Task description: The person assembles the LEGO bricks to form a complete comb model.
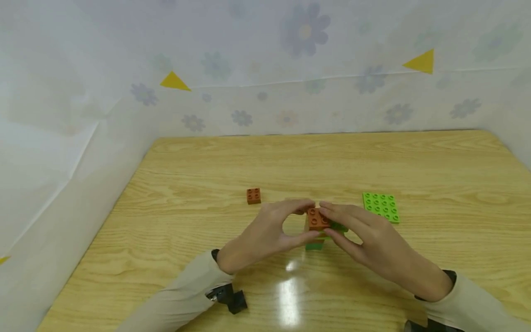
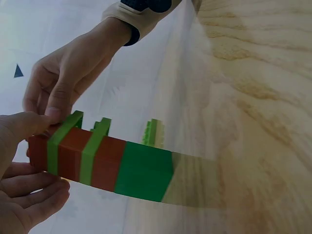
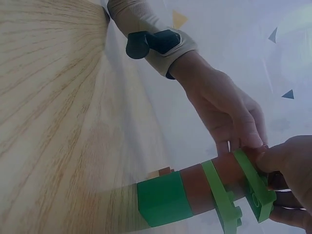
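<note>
Together, in the head view, the left hand (image 1: 274, 227) and right hand (image 1: 375, 233) gripped the brick tower (image 1: 318, 220) between them. The left wrist view showed its green base (image 2: 145, 170) below; the right wrist view, lime plates (image 3: 222, 197) near the right hand.

Block stack (image 2: 103, 163): alternating reddish-brown and bright-green bands, dark-green bottom. Loose block (image 1: 254, 196), frame centre: reddish-brown. Plate (image 1: 381, 206), right of centre: bright green. Tabletop (image 1: 199, 184): yellowish wood grain. Backdrop (image 1: 265, 67), upper frame: white, pale flowers (image 1: 305, 30), yellow triangles (image 1: 422, 62).
</note>
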The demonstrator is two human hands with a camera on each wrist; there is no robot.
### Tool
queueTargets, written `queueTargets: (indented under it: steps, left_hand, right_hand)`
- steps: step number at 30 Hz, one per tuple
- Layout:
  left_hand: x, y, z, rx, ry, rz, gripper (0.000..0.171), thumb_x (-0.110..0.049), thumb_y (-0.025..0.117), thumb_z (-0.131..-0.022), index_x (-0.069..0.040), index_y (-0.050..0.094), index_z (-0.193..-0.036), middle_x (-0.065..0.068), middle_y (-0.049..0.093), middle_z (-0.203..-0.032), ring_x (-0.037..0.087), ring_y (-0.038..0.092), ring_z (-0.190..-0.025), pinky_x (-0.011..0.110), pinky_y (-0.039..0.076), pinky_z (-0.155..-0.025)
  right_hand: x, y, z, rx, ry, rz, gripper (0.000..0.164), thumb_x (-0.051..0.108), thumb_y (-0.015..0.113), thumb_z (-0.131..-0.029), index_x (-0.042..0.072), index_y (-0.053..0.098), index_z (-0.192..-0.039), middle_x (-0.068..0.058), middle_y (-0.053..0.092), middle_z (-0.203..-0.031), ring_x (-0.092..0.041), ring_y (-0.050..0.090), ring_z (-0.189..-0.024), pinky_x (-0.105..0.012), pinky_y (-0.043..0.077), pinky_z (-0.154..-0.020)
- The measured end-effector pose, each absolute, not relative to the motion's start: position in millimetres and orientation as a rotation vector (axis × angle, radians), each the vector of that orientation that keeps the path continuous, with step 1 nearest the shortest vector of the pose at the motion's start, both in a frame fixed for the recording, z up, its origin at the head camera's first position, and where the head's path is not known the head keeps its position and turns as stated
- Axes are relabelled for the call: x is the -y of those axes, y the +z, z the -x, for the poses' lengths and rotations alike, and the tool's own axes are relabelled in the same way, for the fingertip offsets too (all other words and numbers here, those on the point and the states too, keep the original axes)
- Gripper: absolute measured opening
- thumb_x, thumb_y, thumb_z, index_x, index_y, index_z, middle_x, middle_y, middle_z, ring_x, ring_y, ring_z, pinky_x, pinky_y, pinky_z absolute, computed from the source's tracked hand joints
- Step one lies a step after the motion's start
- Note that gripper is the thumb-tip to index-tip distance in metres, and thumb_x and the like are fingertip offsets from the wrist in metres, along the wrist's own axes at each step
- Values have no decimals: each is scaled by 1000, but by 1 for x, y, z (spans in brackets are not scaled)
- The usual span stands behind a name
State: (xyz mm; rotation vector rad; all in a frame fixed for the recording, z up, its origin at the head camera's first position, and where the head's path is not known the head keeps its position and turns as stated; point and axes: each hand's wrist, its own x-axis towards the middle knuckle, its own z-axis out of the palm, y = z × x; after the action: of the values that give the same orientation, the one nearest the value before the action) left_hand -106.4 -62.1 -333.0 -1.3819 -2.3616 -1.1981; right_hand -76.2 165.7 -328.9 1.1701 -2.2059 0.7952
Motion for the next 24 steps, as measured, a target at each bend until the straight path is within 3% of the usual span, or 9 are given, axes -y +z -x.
queueTargets:
  steps: [4, 7, 10, 13, 15, 18, 21, 24]
  left_hand:
    - [59, -336, 105, 2642, -1144, 1334, 70, -39, 66, -92, 0, 40, -145, 17, 42, -146, 23, 41, -135, 36, 38, -109]
    - [58, -337, 105, 2751, -1110, 1313, 73, -47, 58, -95, -6, 33, -150, 14, 32, -153, 23, 29, -141, 41, 33, -111]
    - [56, -337, 107, 2749, -1150, 1314, 70, -45, 58, -95, -7, 34, -150, 12, 31, -153, 23, 29, -141, 43, 34, -111]
    - [56, -338, 108, 2755, -1149, 1305, 68, -44, 59, -95, -8, 37, -149, 11, 32, -153, 25, 34, -139, 43, 35, -110]
    - [56, -337, 108, 2763, -1139, 1304, 67, -44, 59, -95, -9, 38, -148, 10, 33, -153, 25, 36, -138, 43, 35, -110]
    - [56, -338, 110, 2765, -1132, 1307, 67, -44, 60, -95, -9, 39, -148, 11, 34, -152, 24, 36, -138, 41, 36, -110]
    - [57, -338, 112, 2762, -1126, 1324, 67, -43, 60, -95, -8, 39, -148, 11, 34, -152, 22, 35, -138, 40, 35, -110]
    - [57, -338, 113, 2763, -1123, 1337, 67, -43, 60, -95, -7, 39, -148, 12, 34, -152, 19, 34, -139, 38, 35, -111]
  right_hand:
    - [-166, -326, 74, 2203, 782, -1170, 48, 38, 45, -102, -1, 62, -125, -13, 67, -115, -25, 68, -95, -17, 50, -89]
    - [-171, -324, 73, 2242, 755, -1145, 51, 40, 43, -102, 0, 59, -128, -12, 66, -119, -26, 67, -99, -17, 46, -96]
    - [-185, -322, 75, 2281, 719, -1070, 53, 43, 43, -102, 1, 58, -130, -12, 65, -120, -27, 67, -100, -21, 51, -91]
    - [-209, -322, 80, 2335, 665, -952, 55, 46, 42, -101, 2, 59, -129, -15, 65, -120, -32, 67, -98, -35, 57, -77]
    - [-226, -327, 83, 2394, 617, -868, 50, 40, 53, -99, -1, 61, -125, -20, 65, -118, -37, 66, -96, -46, 56, -69]
    - [-247, -338, 87, 2563, 512, -755, 40, 23, 71, -90, -5, 65, -117, -26, 63, -118, -44, 63, -98, -55, 54, -71]
    - [-259, -350, 90, 2701, 406, -712, 39, 8, 81, -75, -6, 69, -109, -28, 64, -111, -46, 62, -95, -54, 55, -68]
    - [-263, -358, 92, 2755, 326, -723, 35, 11, 85, -70, -3, 72, -100, -24, 66, -101, -42, 63, -89, -48, 57, -63]
